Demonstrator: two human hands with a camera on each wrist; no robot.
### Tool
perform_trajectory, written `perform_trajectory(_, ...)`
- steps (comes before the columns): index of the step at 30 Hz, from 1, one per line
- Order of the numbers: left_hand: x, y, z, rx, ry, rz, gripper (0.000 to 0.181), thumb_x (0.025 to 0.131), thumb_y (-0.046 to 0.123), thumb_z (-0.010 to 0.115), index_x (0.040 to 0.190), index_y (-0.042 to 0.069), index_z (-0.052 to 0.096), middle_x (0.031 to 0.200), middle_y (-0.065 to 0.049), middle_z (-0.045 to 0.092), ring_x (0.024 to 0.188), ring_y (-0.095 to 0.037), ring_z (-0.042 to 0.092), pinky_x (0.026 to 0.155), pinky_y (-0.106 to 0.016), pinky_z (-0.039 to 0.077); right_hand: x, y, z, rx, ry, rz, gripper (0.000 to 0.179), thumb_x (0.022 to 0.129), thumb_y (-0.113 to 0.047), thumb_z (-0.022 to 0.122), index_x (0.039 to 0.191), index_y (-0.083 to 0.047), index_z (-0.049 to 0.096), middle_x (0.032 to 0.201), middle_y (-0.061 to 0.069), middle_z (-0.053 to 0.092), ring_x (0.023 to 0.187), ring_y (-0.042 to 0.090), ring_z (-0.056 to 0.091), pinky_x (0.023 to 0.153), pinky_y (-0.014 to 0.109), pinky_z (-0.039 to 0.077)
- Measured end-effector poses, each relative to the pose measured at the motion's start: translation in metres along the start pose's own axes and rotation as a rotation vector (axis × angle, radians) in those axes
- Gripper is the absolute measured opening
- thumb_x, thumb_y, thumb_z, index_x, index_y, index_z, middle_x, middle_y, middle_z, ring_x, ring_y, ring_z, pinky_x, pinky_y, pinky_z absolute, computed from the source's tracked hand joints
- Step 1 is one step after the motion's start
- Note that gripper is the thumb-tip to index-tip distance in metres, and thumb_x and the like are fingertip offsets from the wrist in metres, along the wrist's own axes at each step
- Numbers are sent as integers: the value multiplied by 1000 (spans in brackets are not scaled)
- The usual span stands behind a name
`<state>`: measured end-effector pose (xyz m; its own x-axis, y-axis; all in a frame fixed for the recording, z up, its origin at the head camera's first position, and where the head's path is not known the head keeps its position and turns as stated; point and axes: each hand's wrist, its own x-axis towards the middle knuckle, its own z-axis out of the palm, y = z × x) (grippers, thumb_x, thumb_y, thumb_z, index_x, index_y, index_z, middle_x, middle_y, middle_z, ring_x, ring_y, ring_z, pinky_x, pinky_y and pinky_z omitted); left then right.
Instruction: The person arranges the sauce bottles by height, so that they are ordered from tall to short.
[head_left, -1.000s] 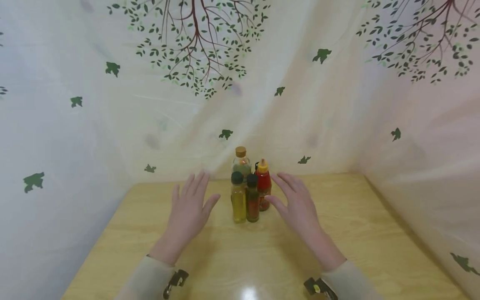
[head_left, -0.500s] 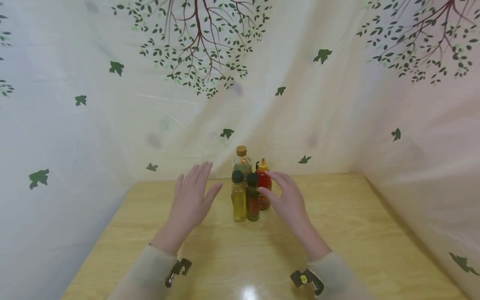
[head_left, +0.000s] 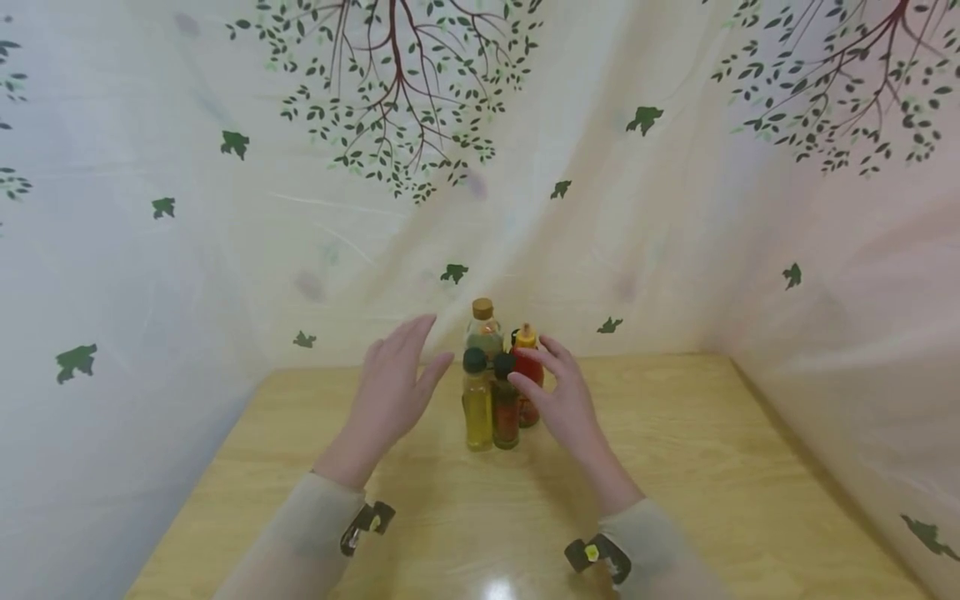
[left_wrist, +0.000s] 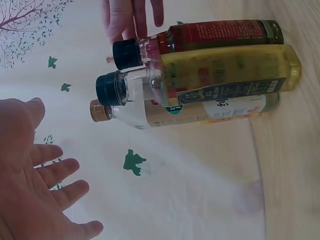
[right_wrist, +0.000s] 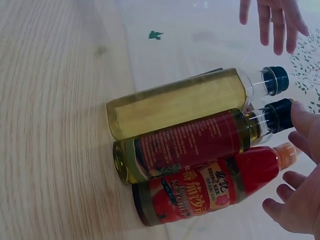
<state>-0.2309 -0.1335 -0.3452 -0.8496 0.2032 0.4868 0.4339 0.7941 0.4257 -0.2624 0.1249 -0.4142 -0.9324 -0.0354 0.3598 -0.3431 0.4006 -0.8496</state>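
Note:
A tight group of bottles stands upright on the table. In front are a bottle of yellow oil with a dark cap and a dark-capped bottle with a red label. A ketchup bottle with an orange-yellow nozzle is beside them, and a cork-topped clear bottle is behind. My right hand holds its fingers apart by the ketchup; its thumb overlaps the red-labelled bottle's cap in the right wrist view. My left hand, fingers extended and holding nothing, hovers left of the group.
The wooden table carries the bottles near its back edge. A pale sheet printed with trees and green leaves hangs behind and along the sides. Part of another black-topped item shows behind the ketchup.
My right hand has moved left, closer to the bottles, its thumb now overlapping the red-labelled bottle. The left hand has shifted up and to the right. The bottles have stayed in place.

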Motion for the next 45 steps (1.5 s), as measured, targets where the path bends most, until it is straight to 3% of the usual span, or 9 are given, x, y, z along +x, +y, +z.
perform_trajectory(8, 26, 5, 6, -72, -20, -30, 63, 115, 40, 61, 167, 7, 45, 167, -16, 51, 154, -42, 45, 129, -61, 32, 4, 4, 10, 46, -21, 2, 50, 99, -31, 86, 145, -15, 73, 179, 11, 31, 164, 42, 27, 129, 68, 26)
perform_trajectory(20, 52, 6, 18, -104, -33, -45, 60, 115, 37, 63, 164, 5, 49, 164, -16, 55, 153, -38, 48, 126, -56, 38, 6, 6, 16, 52, -49, 50, 46, 100, -31, 85, 143, -19, 74, 178, 5, 31, 165, 39, 26, 128, 67, 29)
perform_trajectory(29, 72, 5, 33, -110, -95, -77, 63, 113, 40, 66, 163, 6, 51, 161, -16, 57, 151, -36, 51, 125, -54, 40, 7, 5, 19, 72, -32, 27, 42, 99, -29, 86, 138, -15, 76, 177, 8, 33, 164, 40, 27, 129, 66, 28)
perform_trajectory(36, 82, 5, 45, -141, -126, -116, 62, 111, 39, 70, 161, 6, 53, 159, -15, 59, 150, -36, 53, 125, -54, 40, 8, 7, 21, 81, -6, 2, 39, 99, -26, 86, 135, -12, 78, 172, 12, 39, 160, 41, 34, 129, 65, 28)
perform_trajectory(45, 85, 5, 54, -209, -98, -156, 36, 109, 33, 74, 139, 13, 67, 141, -9, 73, 139, -32, 63, 121, -55, 46, 8, 11, 22, 74, -5, -48, 38, 100, -21, 85, 133, -4, 76, 169, 18, 40, 158, 42, 37, 129, 62, 30)
